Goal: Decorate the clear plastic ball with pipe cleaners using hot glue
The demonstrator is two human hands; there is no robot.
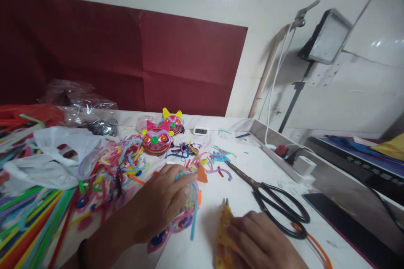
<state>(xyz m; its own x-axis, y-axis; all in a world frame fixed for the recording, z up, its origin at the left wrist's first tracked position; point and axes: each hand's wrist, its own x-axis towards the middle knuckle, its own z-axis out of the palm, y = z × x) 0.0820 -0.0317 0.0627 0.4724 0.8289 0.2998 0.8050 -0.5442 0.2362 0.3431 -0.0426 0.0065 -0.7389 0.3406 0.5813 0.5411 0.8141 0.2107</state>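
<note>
Under my left hand (166, 193), its fingers and thumb gripping, sits the pipe-cleaner ornament (183, 222); my right hand (259, 239) grasps a yellow glue gun (223, 241), bare counter (206, 214) between, black-handled scissors (258, 185) just beyond.

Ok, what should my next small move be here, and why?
I'd probably bring the yellow tool in your right hand over to the colorful craft piece: your left hand is on that piece, a light blue strip sticks out there with one end free, and the tool is apart from it.
</note>
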